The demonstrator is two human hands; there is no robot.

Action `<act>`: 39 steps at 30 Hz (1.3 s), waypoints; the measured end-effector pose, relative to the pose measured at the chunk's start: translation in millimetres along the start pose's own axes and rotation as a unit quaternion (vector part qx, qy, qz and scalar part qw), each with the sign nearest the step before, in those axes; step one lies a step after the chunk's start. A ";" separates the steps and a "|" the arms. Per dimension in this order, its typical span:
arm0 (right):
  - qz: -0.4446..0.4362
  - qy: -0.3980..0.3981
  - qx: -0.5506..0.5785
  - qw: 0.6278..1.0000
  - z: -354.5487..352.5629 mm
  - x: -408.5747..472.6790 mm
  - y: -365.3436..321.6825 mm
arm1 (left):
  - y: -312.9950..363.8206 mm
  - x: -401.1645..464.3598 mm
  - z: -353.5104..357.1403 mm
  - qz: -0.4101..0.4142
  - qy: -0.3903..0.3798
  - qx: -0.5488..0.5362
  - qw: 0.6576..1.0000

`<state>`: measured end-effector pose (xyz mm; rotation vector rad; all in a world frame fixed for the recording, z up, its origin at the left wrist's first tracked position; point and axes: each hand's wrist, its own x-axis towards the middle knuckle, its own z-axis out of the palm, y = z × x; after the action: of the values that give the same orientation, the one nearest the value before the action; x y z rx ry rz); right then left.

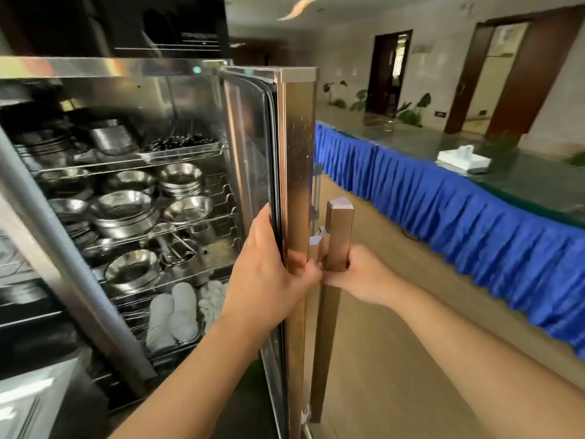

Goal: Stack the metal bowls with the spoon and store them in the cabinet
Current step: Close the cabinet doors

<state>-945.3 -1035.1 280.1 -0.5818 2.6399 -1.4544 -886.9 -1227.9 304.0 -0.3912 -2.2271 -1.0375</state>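
Observation:
The steel cabinet (95,71) stands open on the left, its wire shelves full of metal bowls (126,207) stacked in several piles. A lone bowl (133,270) rests on a lower shelf beside some utensils (177,251); I cannot pick out a spoon for sure. The cabinet door (297,160) stands edge-on in the middle. My left hand (266,274) wraps the door's edge from the inner side. My right hand (361,274) grips the long bronze door handle (338,236) from the outer side. Neither hand holds a bowl.
White dishes (174,315) fill the bottom rack. A long table with a blue pleated skirt (443,210) runs along the right, with a white box (462,158) on its top. Wooden floor (411,359) lies between door and table. Doorways and plants stand at the back.

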 end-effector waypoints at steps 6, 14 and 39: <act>-0.015 -0.075 0.071 0.995 51.4 17.1 -26.5 | -28.3 -22.4 -60.5 -0.040 0.025 0.056 0.997; -0.059 -0.159 0.066 0.983 124.0 43.6 -66.9 | -66.8 -37.8 -130.7 -0.085 0.085 0.128 0.984; -0.045 -0.148 0.155 0.976 378.0 198.0 -189.9 | -295.5 11.8 -310.9 -0.193 0.074 0.196 0.959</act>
<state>-982.1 -1500.0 253.0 -0.8193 2.1348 -1.6159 -912.6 -1656.1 291.9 0.2963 -2.3481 -0.7478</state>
